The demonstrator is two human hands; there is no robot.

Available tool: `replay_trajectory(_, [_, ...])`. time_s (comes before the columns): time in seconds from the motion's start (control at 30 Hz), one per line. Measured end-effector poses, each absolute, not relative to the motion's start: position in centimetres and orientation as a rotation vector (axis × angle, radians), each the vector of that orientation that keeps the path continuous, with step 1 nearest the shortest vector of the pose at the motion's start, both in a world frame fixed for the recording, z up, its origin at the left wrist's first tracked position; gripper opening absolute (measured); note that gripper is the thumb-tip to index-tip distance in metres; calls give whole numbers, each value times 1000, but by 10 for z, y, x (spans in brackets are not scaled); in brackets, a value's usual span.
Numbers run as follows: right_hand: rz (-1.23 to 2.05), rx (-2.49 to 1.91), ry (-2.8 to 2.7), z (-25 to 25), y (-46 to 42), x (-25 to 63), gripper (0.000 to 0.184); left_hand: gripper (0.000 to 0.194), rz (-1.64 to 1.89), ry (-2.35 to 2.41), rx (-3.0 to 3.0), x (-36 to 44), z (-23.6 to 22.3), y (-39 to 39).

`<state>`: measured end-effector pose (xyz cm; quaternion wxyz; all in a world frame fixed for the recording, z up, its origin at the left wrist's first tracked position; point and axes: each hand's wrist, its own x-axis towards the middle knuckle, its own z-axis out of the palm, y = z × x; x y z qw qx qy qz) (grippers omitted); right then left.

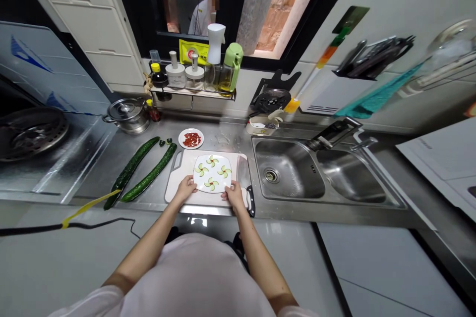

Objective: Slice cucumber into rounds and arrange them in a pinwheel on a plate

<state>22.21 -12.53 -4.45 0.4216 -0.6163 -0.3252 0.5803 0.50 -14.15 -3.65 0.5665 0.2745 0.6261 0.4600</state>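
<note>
Both hands grip a white square plate (212, 174) by its lower corners, over a pale cutting board (178, 189). Several pinwheels of cucumber slices (211, 161), each with a red centre, are arranged on it. My left hand (185, 189) is closed on the left corner, and my right hand (234, 194) on the right corner. A knife (251, 200) with a black handle lies at the board's right edge, close to my right hand. Behind the board sits a small white dish (191, 138) of chopped red pieces. Two long cucumbers (150, 173) lie left of the board.
A lidded steel pot (128, 115) stands at the back left, near the stove (33, 133). To the right is a double sink (290, 168) with a faucet (334, 132). Bottles and jars fill a wall rack (193, 91). A yellow strap (89, 205) crosses the counter's front edge.
</note>
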Motion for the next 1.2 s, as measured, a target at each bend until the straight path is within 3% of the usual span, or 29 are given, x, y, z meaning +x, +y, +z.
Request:
replay_trajectory(0.13, [1490,-1497,-822,-37,-124,227,38,38,1082,1408,615,5,-32,-144])
replay_trajectory(0.43, [1517,-1334,-874,7,-134,238,46,55,1104,1211,617,7,11,-155])
replay_trajectory(1.2, [1698,-1293,-461,60,-144,223,48,57,1232,1209,691,21,56,-181])
